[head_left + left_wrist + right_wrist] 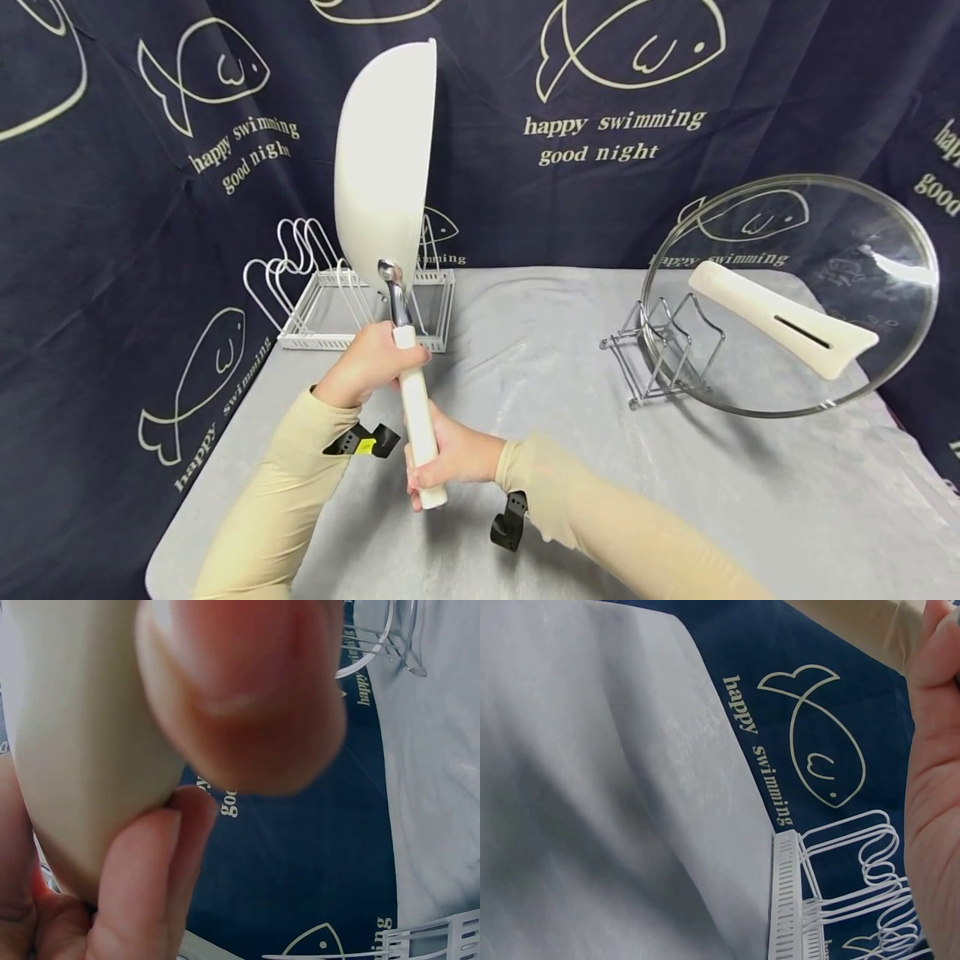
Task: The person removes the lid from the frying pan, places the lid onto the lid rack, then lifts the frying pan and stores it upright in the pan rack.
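A deep white pan (pixel 386 158) is held up on edge, its round outer side facing left and its rim to the right. My left hand (pixel 371 360) grips the upper part of its white handle (pixel 417 408), just below the metal neck. Lower down, near the handle's end, my right hand (pixel 461 450) has its fingers curled round it. In the left wrist view, a blurred thumb (pixel 247 697) lies in front, beside the pale handle (pixel 82 735). Part of a hand (pixel 937 772) shows at the right edge of the right wrist view. The pan's inside is hidden.
Behind the pan stands a white wire rack (pixel 315 342), partly covered by it. On the right, a glass lid (pixel 885 275) with a long cream handle (pixel 780 317) stands in a small metal rack (pixel 667 358). A grey cloth (pixel 540 350) covers the table; a dark printed curtain hangs behind.
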A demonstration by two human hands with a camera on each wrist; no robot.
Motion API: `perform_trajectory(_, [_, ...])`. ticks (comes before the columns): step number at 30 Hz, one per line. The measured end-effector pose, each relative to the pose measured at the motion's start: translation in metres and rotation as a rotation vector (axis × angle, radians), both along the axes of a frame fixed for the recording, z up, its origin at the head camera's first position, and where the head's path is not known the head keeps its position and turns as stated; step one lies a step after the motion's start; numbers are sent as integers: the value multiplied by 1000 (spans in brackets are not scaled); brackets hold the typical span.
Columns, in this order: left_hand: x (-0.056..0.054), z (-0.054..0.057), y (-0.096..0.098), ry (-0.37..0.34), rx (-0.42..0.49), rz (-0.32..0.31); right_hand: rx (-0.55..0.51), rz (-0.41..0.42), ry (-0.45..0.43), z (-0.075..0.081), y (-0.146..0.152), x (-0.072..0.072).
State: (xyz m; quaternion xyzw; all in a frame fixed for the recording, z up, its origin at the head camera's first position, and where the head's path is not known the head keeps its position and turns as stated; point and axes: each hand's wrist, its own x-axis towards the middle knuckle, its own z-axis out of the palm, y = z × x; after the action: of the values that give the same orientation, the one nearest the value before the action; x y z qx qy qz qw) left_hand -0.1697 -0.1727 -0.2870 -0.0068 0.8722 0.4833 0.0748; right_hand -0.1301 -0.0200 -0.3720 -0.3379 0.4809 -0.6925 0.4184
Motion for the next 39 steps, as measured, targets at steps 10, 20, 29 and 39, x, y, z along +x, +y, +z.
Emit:
perform_trajectory(10, [-5, -7, 3, -17, 28, 11, 13, -33, -7, -6, 0, -3])
perform_trajectory(20, [-9, -9, 3, -38, 57, 24, 92, -42, 63, -6, 2, -12])
perform_trajectory(29, [-15, -13, 3, -55, 65, 26, 120, -66, 18, -7, 2, -15])
perform_trajectory(39, [-20, -15, 3, -64, 71, 21, 106, -66, 9, -7, 2, -17])
